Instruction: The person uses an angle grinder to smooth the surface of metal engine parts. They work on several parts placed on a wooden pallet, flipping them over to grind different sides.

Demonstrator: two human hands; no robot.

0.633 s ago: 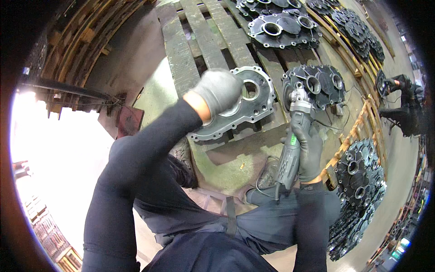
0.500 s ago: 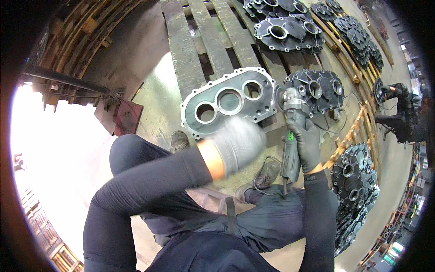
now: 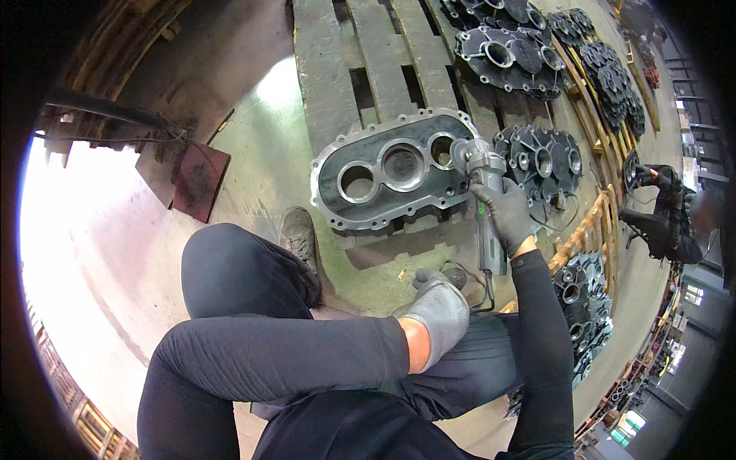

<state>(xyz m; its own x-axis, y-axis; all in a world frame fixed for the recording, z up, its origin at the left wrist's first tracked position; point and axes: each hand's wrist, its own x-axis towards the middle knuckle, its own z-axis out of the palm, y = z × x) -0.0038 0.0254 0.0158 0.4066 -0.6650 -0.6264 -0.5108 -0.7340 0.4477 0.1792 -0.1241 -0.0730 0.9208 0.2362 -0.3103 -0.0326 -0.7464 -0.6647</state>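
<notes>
My right hand (image 3: pixel 504 215), in a dark glove, is wrapped round the body of an angle grinder (image 3: pixel 489 249). The grinder stands nearly upright in view, its disc end over the right end of a large metal housing cover (image 3: pixel 369 153). Whether the disc touches the metal I cannot tell. Three round holes run along the cover, and a bolt-holed flange rims it. My left hand (image 3: pixel 441 314), in a light grey glove, is closed above my right thigh, away from the cover. Its palm side is hidden.
The cover lies on a wooden pallet (image 3: pixel 326 77). More black covers (image 3: pixel 540 161) lie beside and beyond it, and others (image 3: pixel 586 299) are stacked at the right. Another person (image 3: pixel 663 207) works at the far right. A red-brown plate (image 3: pixel 201 180) lies on the floor at left.
My left hand has drawn back from beside the cover toward my thigh. The grinder's head has shifted slightly left and now overlaps the cover's right end. The view has shifted too.
</notes>
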